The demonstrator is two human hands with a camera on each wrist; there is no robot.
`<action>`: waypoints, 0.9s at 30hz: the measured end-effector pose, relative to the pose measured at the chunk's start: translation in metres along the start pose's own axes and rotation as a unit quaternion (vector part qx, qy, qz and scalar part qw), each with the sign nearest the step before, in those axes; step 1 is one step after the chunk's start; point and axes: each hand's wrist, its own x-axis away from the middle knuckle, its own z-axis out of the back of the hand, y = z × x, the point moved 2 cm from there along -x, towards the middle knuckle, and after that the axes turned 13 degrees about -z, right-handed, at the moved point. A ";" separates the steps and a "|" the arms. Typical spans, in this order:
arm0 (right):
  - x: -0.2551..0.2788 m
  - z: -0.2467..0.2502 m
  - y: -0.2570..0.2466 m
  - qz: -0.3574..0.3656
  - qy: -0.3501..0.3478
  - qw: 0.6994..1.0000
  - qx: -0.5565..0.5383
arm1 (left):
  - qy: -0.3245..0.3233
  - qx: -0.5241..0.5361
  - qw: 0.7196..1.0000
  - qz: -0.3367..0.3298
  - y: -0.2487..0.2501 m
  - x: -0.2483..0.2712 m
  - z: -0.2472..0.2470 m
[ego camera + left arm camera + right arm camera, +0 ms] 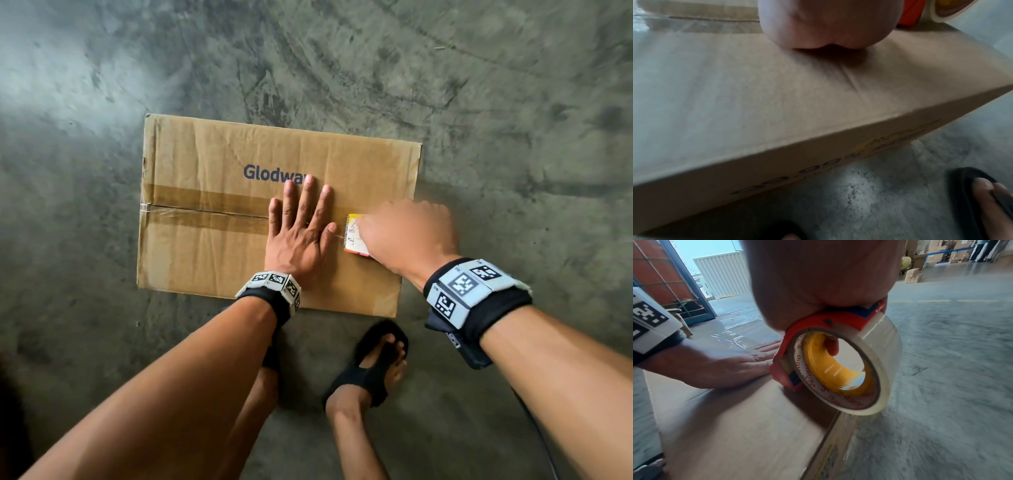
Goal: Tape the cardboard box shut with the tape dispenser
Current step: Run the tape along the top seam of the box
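Head view shows the cardboard box (219, 219) lying on the concrete floor (496, 102), flaps closed. The left hand (298, 236) lies flat on its top with fingers straight and spread, across the centre seam. Just to the right of this hand, the right hand (407, 233) is wrapped around the tape dispenser (354, 236), which touches the box top. Clear tape (205, 209) covers the seam to the left of the flat hand. A sandalled foot (373, 370) stands near the box.
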 end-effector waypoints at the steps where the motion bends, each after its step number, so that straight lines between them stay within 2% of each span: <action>1: 0.000 0.000 0.000 -0.003 -0.003 1.000 -0.004 | -0.001 0.004 1.000 0.002 0.000 0.000 -0.001; 16: 0.001 0.000 0.022 0.029 0.002 0.999 -0.041 | -0.008 0.006 1.000 0.008 0.000 0.001 0.004; 27: 0.003 -0.007 0.081 0.027 0.008 0.999 -0.025 | -0.017 -0.003 1.000 0.009 0.002 0.001 0.005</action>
